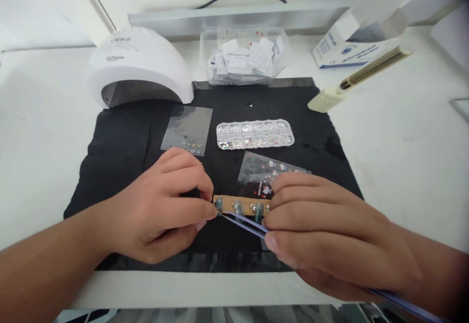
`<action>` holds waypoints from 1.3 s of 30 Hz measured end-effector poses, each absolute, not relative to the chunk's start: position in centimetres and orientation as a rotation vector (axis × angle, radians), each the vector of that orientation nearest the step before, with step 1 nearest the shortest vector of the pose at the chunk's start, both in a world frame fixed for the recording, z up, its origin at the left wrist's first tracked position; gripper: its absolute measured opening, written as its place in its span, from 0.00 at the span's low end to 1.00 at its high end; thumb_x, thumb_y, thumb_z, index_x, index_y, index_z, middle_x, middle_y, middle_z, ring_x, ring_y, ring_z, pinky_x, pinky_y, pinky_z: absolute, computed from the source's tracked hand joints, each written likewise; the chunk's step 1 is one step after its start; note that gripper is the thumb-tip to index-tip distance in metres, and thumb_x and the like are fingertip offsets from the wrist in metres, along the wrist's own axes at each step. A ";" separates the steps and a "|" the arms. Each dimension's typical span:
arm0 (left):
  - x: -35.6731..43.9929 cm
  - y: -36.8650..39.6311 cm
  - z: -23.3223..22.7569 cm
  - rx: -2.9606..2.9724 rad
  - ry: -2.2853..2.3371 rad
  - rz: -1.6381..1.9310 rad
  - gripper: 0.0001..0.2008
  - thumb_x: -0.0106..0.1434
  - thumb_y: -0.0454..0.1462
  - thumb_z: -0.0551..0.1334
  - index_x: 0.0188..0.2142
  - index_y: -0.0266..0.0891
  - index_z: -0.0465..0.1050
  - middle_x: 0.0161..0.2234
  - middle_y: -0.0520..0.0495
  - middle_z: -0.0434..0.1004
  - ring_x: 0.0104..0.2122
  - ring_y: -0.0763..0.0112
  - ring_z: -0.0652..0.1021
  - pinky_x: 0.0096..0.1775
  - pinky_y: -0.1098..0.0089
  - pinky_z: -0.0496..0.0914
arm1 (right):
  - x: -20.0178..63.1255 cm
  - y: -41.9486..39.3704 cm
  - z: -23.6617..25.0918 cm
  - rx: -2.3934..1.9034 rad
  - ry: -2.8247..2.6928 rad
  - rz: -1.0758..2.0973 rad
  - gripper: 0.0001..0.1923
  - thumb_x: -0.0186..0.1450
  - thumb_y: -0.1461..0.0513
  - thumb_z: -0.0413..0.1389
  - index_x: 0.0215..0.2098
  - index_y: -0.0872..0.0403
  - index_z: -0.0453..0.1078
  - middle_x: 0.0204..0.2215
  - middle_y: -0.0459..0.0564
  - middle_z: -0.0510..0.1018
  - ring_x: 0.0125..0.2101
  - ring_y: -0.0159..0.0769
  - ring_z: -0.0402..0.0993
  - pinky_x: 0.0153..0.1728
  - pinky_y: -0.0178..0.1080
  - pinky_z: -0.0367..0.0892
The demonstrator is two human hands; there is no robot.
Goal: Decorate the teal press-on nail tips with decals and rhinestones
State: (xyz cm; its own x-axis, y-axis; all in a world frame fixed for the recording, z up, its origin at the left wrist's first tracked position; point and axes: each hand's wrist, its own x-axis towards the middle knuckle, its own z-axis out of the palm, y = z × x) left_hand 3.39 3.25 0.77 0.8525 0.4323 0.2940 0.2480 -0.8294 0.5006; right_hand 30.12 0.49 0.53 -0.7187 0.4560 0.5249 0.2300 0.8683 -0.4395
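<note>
The person is leaning over a black mat (pixel 120 147) on the white table (pixel 403 157), and both hands are meeting at the near middle of it. The left hand (pixel 164 205) is pinching the left end of a small wooden strip (pixel 229 204) between thumb and forefinger, fingers pressed together on it. Along the strip little teal nail tips (pixel 258 210) are sitting in a row. The right hand (pixel 322 225) is closing around thin lilac tweezers (pixel 244 223), whose points are reaching to the strip's left end, just beside the left thumb; whether the points are gripping anything I cannot tell.

The strip is looking light and stiff, so its bare ends seem the sensible place to hold, as the left hand is doing. The tips on it appear small, glossy and probably easy to knock loose, so I would be keeping fingers off them.

Just beyond the hands, clear sticker sheets (pixel 269 169) are lying on the mat, with a rhinestone tray (pixel 255 134) farther off. At the far left a white nail lamp (pixel 137 64) is standing, and a clear tub of packets (pixel 244 56) is sitting to its right
</note>
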 end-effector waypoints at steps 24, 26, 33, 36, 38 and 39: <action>3.7 3.2 0.5 2.595 0.501 0.552 0.13 0.58 0.25 0.58 0.42 0.37 0.71 0.34 0.46 0.70 0.36 0.64 0.69 0.39 0.57 0.64 | 30.1 0.6 -0.1 -0.481 -2.408 0.394 0.05 0.62 0.70 0.53 0.36 0.55 0.68 0.29 0.48 0.79 0.30 0.34 0.75 0.42 0.43 0.73; 3.7 3.2 0.5 2.597 0.501 0.548 0.13 0.58 0.26 0.58 0.41 0.37 0.70 0.34 0.46 0.70 0.36 0.64 0.69 0.39 0.57 0.64 | 30.0 0.7 -0.1 -0.474 -2.415 0.392 0.06 0.62 0.70 0.52 0.35 0.55 0.68 0.29 0.48 0.79 0.29 0.34 0.75 0.41 0.43 0.74; 3.8 3.1 0.6 2.627 0.508 0.512 0.12 0.59 0.26 0.58 0.41 0.37 0.70 0.35 0.46 0.70 0.36 0.64 0.69 0.39 0.56 0.63 | 30.6 0.8 0.3 -0.497 -2.410 0.460 0.05 0.64 0.68 0.52 0.36 0.54 0.69 0.29 0.48 0.80 0.32 0.35 0.78 0.42 0.43 0.75; 3.8 3.0 0.6 2.630 0.512 0.507 0.11 0.59 0.26 0.58 0.41 0.38 0.70 0.34 0.46 0.70 0.36 0.63 0.69 0.39 0.56 0.63 | 31.0 0.7 0.7 -0.508 -2.335 0.508 0.05 0.64 0.68 0.52 0.36 0.54 0.69 0.29 0.48 0.80 0.30 0.34 0.78 0.41 0.44 0.76; 3.8 3.0 0.6 2.636 0.519 0.508 0.11 0.59 0.26 0.58 0.41 0.38 0.70 0.34 0.46 0.70 0.36 0.63 0.69 0.39 0.56 0.63 | 31.2 0.6 0.8 -0.559 -2.272 0.547 0.04 0.64 0.67 0.53 0.37 0.53 0.68 0.29 0.48 0.80 0.29 0.34 0.78 0.39 0.43 0.76; 3.8 3.0 0.6 2.640 0.522 0.506 0.11 0.59 0.26 0.57 0.41 0.38 0.70 0.34 0.46 0.70 0.36 0.63 0.69 0.39 0.56 0.63 | 31.3 0.6 0.9 -0.598 -2.239 0.566 0.05 0.65 0.67 0.54 0.38 0.52 0.68 0.29 0.48 0.80 0.29 0.34 0.78 0.39 0.43 0.76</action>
State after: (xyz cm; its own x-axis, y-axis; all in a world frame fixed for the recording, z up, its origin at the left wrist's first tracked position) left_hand 3.79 3.05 0.60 0.8646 0.4253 0.2675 0.2802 -0.8501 0.4460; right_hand 31.33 0.63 0.87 -0.6187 0.5691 0.5417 0.2435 0.7944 -0.5564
